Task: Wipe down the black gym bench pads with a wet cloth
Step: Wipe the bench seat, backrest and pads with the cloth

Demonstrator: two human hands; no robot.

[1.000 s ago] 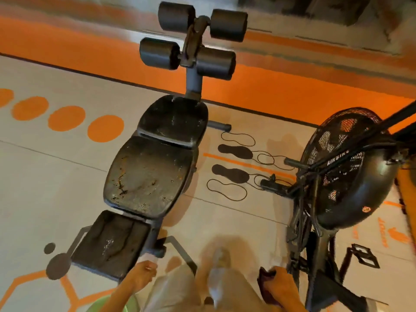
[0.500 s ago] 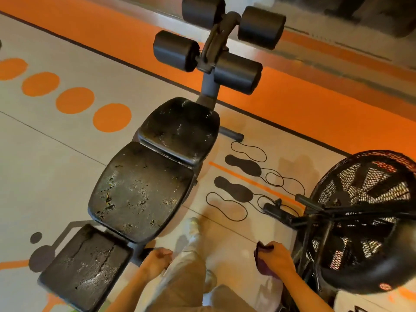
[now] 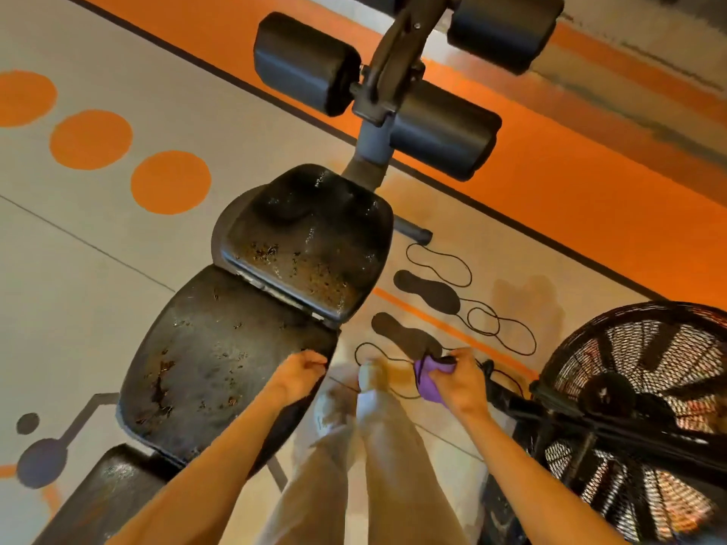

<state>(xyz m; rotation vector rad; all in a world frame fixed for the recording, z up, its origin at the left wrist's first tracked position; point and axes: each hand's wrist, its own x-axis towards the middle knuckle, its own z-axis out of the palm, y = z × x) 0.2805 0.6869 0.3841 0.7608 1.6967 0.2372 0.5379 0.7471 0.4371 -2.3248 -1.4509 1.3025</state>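
With my right hand [image 3: 458, 381] bunching the purple cloth [image 3: 430, 381] off the bench's right edge and left hand's [image 3: 301, 377] fingers curled empty at the soiled middle pad [image 3: 220, 356], I'd wipe with firm overlapping strokes.

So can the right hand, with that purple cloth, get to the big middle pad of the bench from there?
Probably yes. The right hand grips the purple cloth just beside the middle pad, with only floor and the person's leg between. The left hand sits at the pad's near edge.
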